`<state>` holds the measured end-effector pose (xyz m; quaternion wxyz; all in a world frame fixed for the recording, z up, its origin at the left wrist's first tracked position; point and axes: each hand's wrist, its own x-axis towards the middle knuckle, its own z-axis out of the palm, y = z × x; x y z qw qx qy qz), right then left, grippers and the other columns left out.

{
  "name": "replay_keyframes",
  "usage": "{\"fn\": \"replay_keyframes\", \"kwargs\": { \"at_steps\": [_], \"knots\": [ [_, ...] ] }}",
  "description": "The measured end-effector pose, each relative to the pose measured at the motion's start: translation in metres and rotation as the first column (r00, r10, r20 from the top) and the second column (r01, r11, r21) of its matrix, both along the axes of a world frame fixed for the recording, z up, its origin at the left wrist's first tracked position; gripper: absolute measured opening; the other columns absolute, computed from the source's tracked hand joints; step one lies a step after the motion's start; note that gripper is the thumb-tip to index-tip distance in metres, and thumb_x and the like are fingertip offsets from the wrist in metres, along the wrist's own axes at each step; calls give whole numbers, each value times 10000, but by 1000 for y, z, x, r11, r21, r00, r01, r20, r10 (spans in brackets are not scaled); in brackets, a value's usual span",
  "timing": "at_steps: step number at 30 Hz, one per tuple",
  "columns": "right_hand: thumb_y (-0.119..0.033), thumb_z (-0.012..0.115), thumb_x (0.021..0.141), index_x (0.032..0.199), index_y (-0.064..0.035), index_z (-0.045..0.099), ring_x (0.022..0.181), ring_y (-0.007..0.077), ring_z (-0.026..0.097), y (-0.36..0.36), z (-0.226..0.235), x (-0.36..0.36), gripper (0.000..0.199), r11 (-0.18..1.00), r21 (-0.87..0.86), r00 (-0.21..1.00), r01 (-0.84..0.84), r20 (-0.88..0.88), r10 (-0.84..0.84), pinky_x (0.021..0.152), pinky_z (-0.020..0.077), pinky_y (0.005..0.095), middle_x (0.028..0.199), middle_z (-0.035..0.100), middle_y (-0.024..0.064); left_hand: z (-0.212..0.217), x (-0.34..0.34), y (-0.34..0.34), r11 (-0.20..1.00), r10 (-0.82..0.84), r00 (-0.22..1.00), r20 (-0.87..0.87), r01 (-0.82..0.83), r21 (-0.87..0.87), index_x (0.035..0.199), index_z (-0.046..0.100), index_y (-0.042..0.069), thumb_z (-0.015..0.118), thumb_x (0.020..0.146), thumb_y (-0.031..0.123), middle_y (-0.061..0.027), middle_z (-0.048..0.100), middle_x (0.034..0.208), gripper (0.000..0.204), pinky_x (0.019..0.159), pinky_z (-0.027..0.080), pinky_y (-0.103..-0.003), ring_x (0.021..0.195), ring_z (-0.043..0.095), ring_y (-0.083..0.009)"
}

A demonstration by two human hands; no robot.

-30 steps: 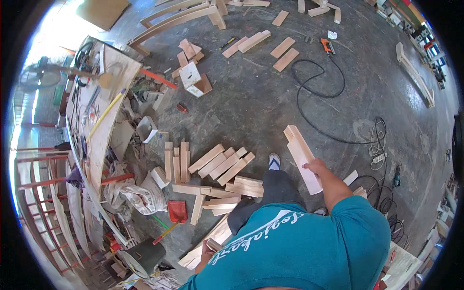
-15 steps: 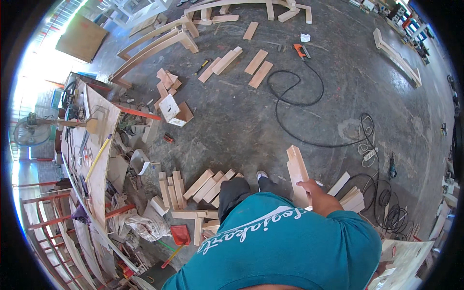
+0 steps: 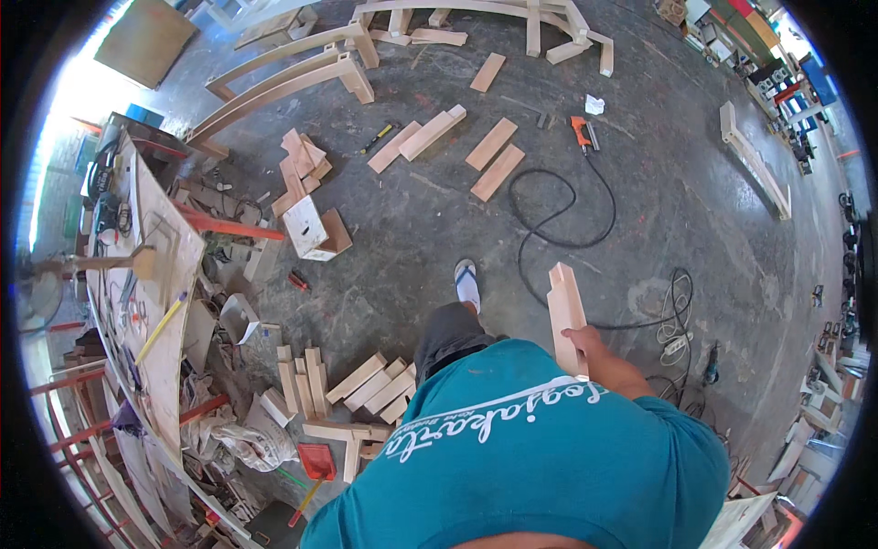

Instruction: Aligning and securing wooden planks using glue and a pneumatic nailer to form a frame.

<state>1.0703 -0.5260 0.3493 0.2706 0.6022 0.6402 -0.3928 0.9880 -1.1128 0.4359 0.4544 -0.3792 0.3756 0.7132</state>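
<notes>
1. the person's right hand (image 3: 587,342) grasps a pale wooden block (image 3: 566,316) near its lower end, fingers curled over the right-hand edge; the left hand is out of view, so the state of its fingers cannot be told.
2. the block is long and squared, smooth-faced, with a stepped, notched far end; it is held at the person's right, its near end close to the shirt in this view.
3. the teal t-shirt (image 3: 512,467) is soft cloth, and white script lettering (image 3: 533,410) curves across its back.
4. to the left, squared timber pieces (image 3: 370,380) lie in rows on scuffed grey concrete (image 3: 412,238), near a red dustpan (image 3: 316,460) and a crumpled whitish sack (image 3: 256,446).
5. ahead lie flat rectangular boards (image 3: 494,145) with straight edges, and beyond them stand curved wooden frames (image 3: 283,90).
6. an orange nail gun (image 3: 580,131) lies near the boards, joined to a looping black hose (image 3: 611,210) that passes behind the block in this view.
7. concrete stretches between the sandalled foot (image 3: 466,285) and the boards; the long edge of a cluttered plywood worktable (image 3: 174,242) bounds the left side, and a long pale beam (image 3: 754,163) lies far to the right.
</notes>
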Motion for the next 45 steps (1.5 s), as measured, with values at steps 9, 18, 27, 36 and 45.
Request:
{"fn": "replay_keyframes", "kwargs": {
  "at_steps": [9,18,27,36,45],
  "knots": [
    [-407,804,675,1089,84,669,1001,321,692,109,51,-272,656,954,170,960,-245,-97,264,847,542,400,1090,688,242,19,-60,50,999,21,998,66,-24,45,1336,463,132,424,965,467,-131,458,1385,502,986,448,-416,1175,509,-341],
    [-395,778,708,1176,80,626,1134,359,626,147,69,-542,684,853,230,870,-469,-43,490,979,489,399,1212,634,255,144,-186,247,634,73,953,-293,-271,-724,1206,518,99,458,944,374,-152,609,1124,384,870,529,-416,987,626,-291],
    [-489,752,751,1316,26,480,1229,390,538,151,61,-741,812,594,447,653,-669,-30,757,1017,447,474,1302,563,237,53,-73,236,758,376,925,58,-271,-593,1076,558,106,462,910,456,-150,633,958,399,757,532,-423,855,636,-296],
    [-488,627,836,1431,13,385,1285,373,500,153,8,-735,814,472,69,474,-879,16,880,1070,401,423,1391,501,253,34,-33,302,798,545,757,361,-336,-500,1114,582,85,490,873,555,-174,642,982,536,741,529,-462,856,637,-318],
    [-504,600,841,1248,25,602,1236,367,542,80,-34,-694,667,-57,-82,-60,-995,42,997,1027,436,411,1313,570,241,55,-86,367,677,585,768,262,-284,-679,1356,450,13,576,821,611,-215,557,1245,813,892,486,-475,1089,570,-325]
  ]
}}
